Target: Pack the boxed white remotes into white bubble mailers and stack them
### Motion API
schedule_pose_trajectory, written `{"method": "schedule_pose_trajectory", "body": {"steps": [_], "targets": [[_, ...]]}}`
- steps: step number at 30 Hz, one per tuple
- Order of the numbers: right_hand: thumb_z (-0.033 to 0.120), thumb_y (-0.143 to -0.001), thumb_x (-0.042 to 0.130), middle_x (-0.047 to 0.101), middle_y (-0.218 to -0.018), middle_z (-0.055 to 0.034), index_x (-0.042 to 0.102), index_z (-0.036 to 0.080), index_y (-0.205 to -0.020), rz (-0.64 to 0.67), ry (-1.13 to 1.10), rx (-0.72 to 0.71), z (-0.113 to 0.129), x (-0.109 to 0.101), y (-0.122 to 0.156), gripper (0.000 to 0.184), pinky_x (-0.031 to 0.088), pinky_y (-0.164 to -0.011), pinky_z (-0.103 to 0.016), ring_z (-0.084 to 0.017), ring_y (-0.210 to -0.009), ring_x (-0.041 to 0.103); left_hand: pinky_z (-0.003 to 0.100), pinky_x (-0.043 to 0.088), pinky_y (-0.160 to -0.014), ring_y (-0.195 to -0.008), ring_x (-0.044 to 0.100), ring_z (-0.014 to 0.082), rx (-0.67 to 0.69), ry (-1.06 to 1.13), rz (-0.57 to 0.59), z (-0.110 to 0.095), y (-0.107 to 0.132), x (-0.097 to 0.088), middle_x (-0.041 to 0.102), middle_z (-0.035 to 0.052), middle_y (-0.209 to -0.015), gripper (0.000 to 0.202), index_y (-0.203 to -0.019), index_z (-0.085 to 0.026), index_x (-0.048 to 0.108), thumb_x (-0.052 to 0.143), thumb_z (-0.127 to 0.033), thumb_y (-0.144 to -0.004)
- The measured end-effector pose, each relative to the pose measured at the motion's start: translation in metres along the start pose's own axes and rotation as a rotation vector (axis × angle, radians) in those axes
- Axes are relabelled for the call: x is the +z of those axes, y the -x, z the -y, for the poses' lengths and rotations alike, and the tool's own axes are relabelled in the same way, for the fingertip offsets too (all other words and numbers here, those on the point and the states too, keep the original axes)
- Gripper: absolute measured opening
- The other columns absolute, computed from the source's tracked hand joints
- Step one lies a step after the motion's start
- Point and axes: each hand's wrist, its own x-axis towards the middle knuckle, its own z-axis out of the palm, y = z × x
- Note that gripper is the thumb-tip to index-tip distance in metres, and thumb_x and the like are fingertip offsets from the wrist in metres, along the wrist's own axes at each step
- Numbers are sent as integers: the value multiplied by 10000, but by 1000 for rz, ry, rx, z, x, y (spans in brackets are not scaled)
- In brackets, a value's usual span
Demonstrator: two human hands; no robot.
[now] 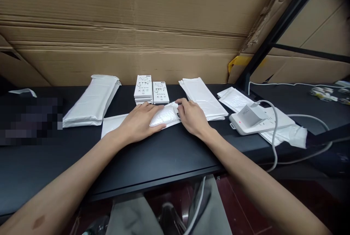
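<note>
White mailer [164, 115] beneath left grip [140, 121], right grip [192, 116] at its right end.

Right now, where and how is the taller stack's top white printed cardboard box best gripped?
Probably by its two long sides, coming from above: the top white printed cardboard box lies flat and seems to stand higher than the white printed box to its right, leaving both sides exposed.

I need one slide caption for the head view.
Left hand and right hand on a white bubble-textured packet, white boxes behind.
</note>
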Motion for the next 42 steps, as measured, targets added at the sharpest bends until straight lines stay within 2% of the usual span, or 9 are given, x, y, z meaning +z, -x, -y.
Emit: {"method": "schedule_pose_trajectory", "body": {"steps": [5,12,17,25,34,42], "targets": [[241,-983,318,683,-1015,-87,551,197,-1168,1,-137,0,-1,1,1,301,462,-847,-333,-229,-1001,611,424,437,-942,-1132,544,305,5,7,-16,-1,0,1,625,99,-1230,618,-1388,-224,476,505,-568,-876],[300,-963,369,665,-835,-13,558,226,-1129,46,-433,85,2,1,2,262,411,-652,-278,-177,-751,606,420,439,-932,-1119,537,300,12,-1,-12,-2,0,1,620,105,-1226,613,-1387,-204,475,497,-557,-885],[324,-941,411,645,-746,24,571,234,-1099,91,-580,125,6,0,3,242,376,-597,-272,-148,-643,563,431,421,-959,-1163,514,306,46,-7,-12,-3,1,2,612,99,-1261,614,-1395,-200,461,495,-548,-891],[405,-906,506,631,-735,30,572,231,-1051,102,-687,117,10,0,4,235,416,-654,-276,-141,-670,564,425,413,-963,-1144,507,288,81,22,-14,-8,0,-1,621,103,-1232,603,-1397,-183,457,500,-525,-902],[422,-892,541,638,-933,-1,568,235,-1003,133,-756,13,8,-1,6,220,406,-677,-283,-132,-719,541,404,427,-929,-1076,530,273,106,68,-46,-13,1,-4,636,93,-1176,524,-1331,-187,510,547,-470,-890],[412,-848,598,499,-783,40,465,229,-827,145,-741,-38,7,-2,6,228,347,-637,-264,-117,-670,450,390,444,-922,-1065,544,271,131,87,-127,-13,4,-1,632,110,-1179,575,-1345,-163,486,583,-477,-873]]}}
